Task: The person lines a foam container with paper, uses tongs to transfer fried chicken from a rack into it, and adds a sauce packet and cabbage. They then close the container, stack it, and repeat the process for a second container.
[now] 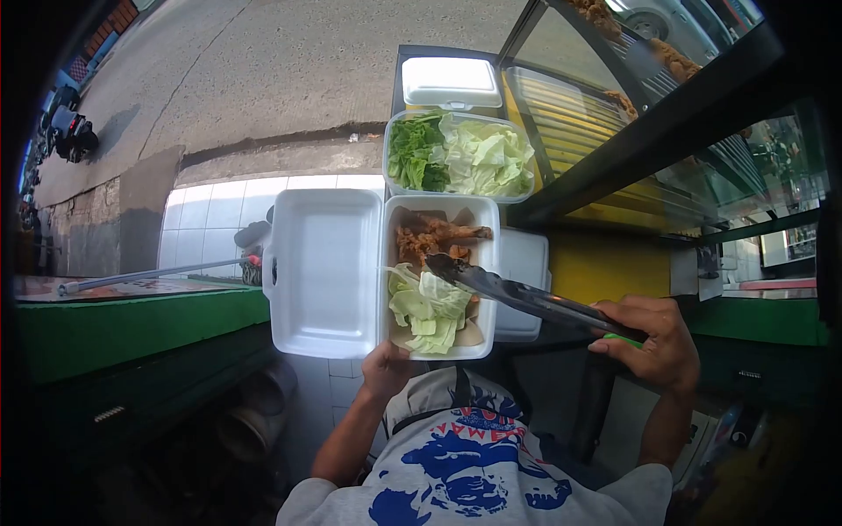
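My left hand (386, 370) grips the near edge of an opened white foam takeaway box (329, 272), its lid laid back to the left. Fried chicken (431, 233) fills the far part of the box on brown paper. Pale shredded cabbage (428, 316) lies nearer to me. In my right hand (653, 344), the fingers are wrapped round black metal tongs (548, 304) with a bit of green at the grip. The tongs reach in from the right, their tips right at the border between chicken and cabbage.
Beyond the box stands a clear tub (392, 186) of green lettuce and cut cabbage, with a closed foam box (452, 79) behind it. Another closed foam box (524, 250) sits to the right. A black-framed glass case (649, 114) with fried chicken rises at the right. Green counter edges (140, 337) flank me.
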Action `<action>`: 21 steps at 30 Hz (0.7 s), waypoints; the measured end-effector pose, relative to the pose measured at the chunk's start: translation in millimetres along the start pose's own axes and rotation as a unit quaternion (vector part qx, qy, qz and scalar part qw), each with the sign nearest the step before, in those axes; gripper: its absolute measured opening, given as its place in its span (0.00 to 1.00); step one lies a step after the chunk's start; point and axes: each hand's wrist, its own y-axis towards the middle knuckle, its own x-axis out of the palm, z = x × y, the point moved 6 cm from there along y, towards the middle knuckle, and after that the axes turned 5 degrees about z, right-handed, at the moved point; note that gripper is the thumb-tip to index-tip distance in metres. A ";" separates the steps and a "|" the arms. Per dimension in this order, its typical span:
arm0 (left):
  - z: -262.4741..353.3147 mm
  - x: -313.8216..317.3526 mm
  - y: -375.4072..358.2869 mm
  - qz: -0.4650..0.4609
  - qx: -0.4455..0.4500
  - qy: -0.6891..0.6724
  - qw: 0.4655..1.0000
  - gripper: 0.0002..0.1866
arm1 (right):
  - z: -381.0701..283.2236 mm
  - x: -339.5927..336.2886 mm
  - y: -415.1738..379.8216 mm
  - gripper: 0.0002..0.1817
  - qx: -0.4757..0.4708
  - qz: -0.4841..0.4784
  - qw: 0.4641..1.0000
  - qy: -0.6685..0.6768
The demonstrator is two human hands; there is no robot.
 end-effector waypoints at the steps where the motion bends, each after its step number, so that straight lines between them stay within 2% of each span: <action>1: -6.8 7.5 -0.7 0.001 -0.004 0.001 1.000 0.24 | 4.4 5.2 -4.6 0.23 0.013 -0.044 0.999 0.021; 2: -7.7 9.4 -2.6 0.086 0.074 0.210 0.971 0.08 | 10.2 5.7 -9.8 0.23 0.016 -0.041 0.999 0.023; 3: -3.8 15.6 -4.9 0.165 0.150 0.407 0.886 0.13 | 17.4 9.6 -16.0 0.23 0.010 -0.052 0.998 0.021; 4: -7.7 6.4 -6.4 0.162 0.150 0.411 0.885 0.13 | 24.4 12.4 -22.9 0.23 0.002 -0.062 0.998 0.019; 5: -15.2 -13.3 -8.9 0.139 0.110 0.350 0.920 0.07 | 31.6 8.9 -30.6 0.24 -0.004 -0.037 0.998 0.055; 6: -24.6 -13.7 -8.1 0.115 0.070 0.287 0.948 0.22 | 38.9 7.2 -39.0 0.24 -0.006 -0.031 0.998 0.056; 8: -40.5 -10.7 -10.5 0.102 0.065 0.290 0.949 0.23 | 53.2 2.9 -60.6 0.24 -0.005 -0.011 0.995 0.097; 10: -61.9 -11.0 -11.7 0.087 0.053 0.295 0.950 0.23 | 72.1 0.8 -88.4 0.25 0.003 0.004 0.997 0.079; 12: -84.9 -17.4 -11.8 -0.011 0.048 0.350 0.935 0.25 | 90.1 -3.2 -118.3 0.25 0.020 0.010 0.998 0.065; 13: -108.6 4.1 -9.3 -0.016 0.039 0.354 0.934 0.25 | 101.7 -10.9 -138.1 0.25 0.025 0.030 0.997 0.072; 14: -131.6 19.0 -7.5 0.070 0.049 0.363 0.928 0.12 | 114.4 -16.3 -161.2 0.25 0.033 0.041 0.996 0.073; 15: -147.3 36.4 -6.2 0.152 0.060 0.372 0.914 0.09 | 126.9 -23.9 -186.3 0.24 0.039 0.083 0.990 0.109; 16: -164.1 53.6 -3.9 0.142 0.051 0.379 0.913 0.09 | 140.0 -33.1 -211.7 0.24 0.045 0.124 0.981 0.144; 17: -188.8 67.9 -2.0 0.121 -0.005 0.261 0.958 0.06 | 153.9 -41.7 -236.7 0.23 0.066 0.126 0.980 0.140; 18: -214.1 84.6 -1.6 0.101 -0.066 0.137 0.983 0.10 | 165.6 -47.5 -260.7 0.23 0.076 0.138 0.978 0.139; 19: -231.9 97.4 -0.9 0.146 -0.073 0.198 0.966 0.27 | 181.0 -52.0 -284.0 0.23 0.122 0.176 0.964 0.158; 20: -251.7 100.2 1.4 0.141 -0.087 0.202 0.965 0.27 | 198.3 -59.3 -307.5 0.22 0.167 0.213 0.947 0.175; 21: -268.0 102.4 3.2 0.143 -0.090 0.185 0.968 0.31 | 216.4 -63.7 -329.2 0.21 0.206 0.239 0.932 0.179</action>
